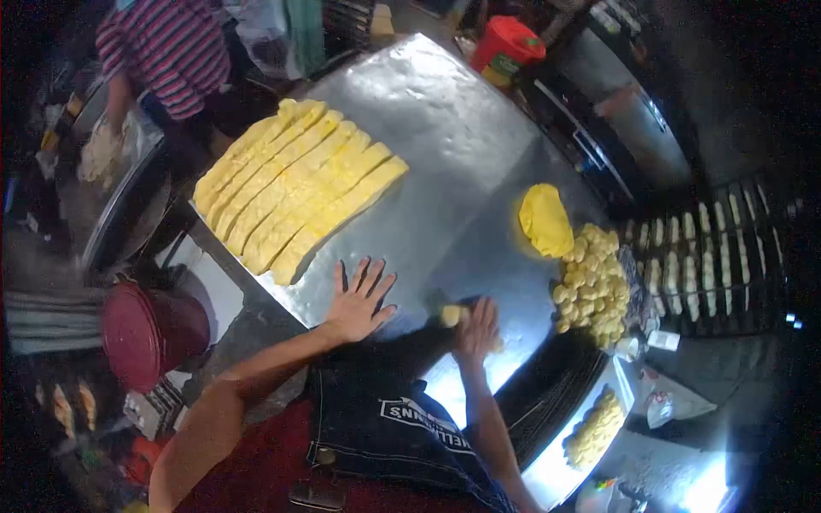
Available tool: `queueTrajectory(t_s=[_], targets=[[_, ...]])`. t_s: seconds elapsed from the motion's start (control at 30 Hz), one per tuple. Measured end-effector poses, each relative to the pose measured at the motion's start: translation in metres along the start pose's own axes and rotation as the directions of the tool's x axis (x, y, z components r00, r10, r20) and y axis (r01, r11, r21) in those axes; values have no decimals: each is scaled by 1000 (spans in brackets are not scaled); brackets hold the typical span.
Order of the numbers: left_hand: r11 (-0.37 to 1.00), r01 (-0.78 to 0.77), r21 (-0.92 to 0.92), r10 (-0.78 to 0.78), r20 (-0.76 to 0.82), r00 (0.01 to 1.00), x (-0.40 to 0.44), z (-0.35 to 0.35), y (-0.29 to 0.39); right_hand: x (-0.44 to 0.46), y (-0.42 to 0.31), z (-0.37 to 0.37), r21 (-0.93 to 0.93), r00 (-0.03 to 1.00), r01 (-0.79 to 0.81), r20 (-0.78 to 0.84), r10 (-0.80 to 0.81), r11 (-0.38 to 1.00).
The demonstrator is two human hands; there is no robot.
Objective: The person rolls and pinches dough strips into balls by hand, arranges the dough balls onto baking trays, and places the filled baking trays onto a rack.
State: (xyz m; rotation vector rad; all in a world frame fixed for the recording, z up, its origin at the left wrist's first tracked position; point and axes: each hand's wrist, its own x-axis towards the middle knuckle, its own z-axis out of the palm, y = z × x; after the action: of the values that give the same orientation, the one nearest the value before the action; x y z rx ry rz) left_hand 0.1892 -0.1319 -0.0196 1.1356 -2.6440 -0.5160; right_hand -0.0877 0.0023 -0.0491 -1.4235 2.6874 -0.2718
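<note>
My left hand (359,306) lies flat on the metal table (428,222) with its fingers spread and nothing in it. To its upper left, long strips of yellow dough (299,188) rest side by side. My right hand (477,332) is slightly blurred, palm down near the table's front edge, its fingers stretched out. A small dough piece (451,315) sits beside its thumb side. Another bit of dough seems to show at the other edge of this hand; most of what is under the palm is hidden.
Right of my hands are a heap of small dough pieces (590,286) and a yellow dough lump (546,221). Racks of shaped dough (705,248) stand farther right. A dark red bucket (137,333) is at left; a person in a striped shirt (167,56) works at upper left.
</note>
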Motion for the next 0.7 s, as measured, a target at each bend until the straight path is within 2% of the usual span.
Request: queueTrajectory(t_s=[0.07,0.1,0.13,0.17,0.23,0.27,0.3,0.37,0.4,0.43,0.47,0.5,0.53,0.57,0.6,0.63,0.67,0.7], targets=[[999,20,-26,-21,-47,999,1,3,4,-44,23,-19,-4,953,289,98,-287,957],[998,19,-63,-23,-63,998,1,0,12,-58,17,-52,43,929,329,162,-331,943],[982,-4,-189,-9,-69,998,4,0,23,-68,26,-63,46,938,317,132,-320,947],[981,-27,-191,14,-65,998,6,0,41,-79,39,-70,49,948,297,100,-301,954],[783,-161,-601,233,42,972,16,3,85,-79,75,-59,5,968,249,-28,-249,968],[792,-405,-457,417,-81,905,22,6,109,-73,94,-51,185,961,267,26,-276,946],[779,-434,-453,449,-81,890,24,15,131,-74,99,-57,182,968,245,3,-250,952],[803,-568,-180,576,-13,818,30,51,162,-69,90,-71,471,942,291,10,-335,833],[797,-547,-254,593,163,788,37,70,166,-71,68,-113,430,942,278,54,-332,859],[775,-582,-246,625,165,763,41,74,176,-74,68,-114,428,953,263,24,-301,865],[858,-397,-327,494,311,812,45,77,185,-77,69,-113,542,991,90,30,-127,836],[912,-188,-364,354,468,810,49,78,191,-81,71,-110,648,997,-77,60,50,757],[901,-179,-395,366,472,802,45,58,194,-82,79,-96,578,1000,-9,1,11,816],[895,-214,-391,398,486,778,40,65,188,-88,85,-83,586,998,-36,-14,55,810],[840,-343,-420,498,349,794,31,80,174,-93,87,-70,699,987,-151,140,74,699],[770,-467,-435,590,204,782,31,67,175,-97,89,-57,780,957,-268,284,61,566],[795,-324,-513,515,287,808,26,54,177,-100,91,-45,786,994,-37,90,-55,617],[782,-354,-513,551,303,778,33,67,172,-104,80,-61,792,997,-54,74,-9,608]])
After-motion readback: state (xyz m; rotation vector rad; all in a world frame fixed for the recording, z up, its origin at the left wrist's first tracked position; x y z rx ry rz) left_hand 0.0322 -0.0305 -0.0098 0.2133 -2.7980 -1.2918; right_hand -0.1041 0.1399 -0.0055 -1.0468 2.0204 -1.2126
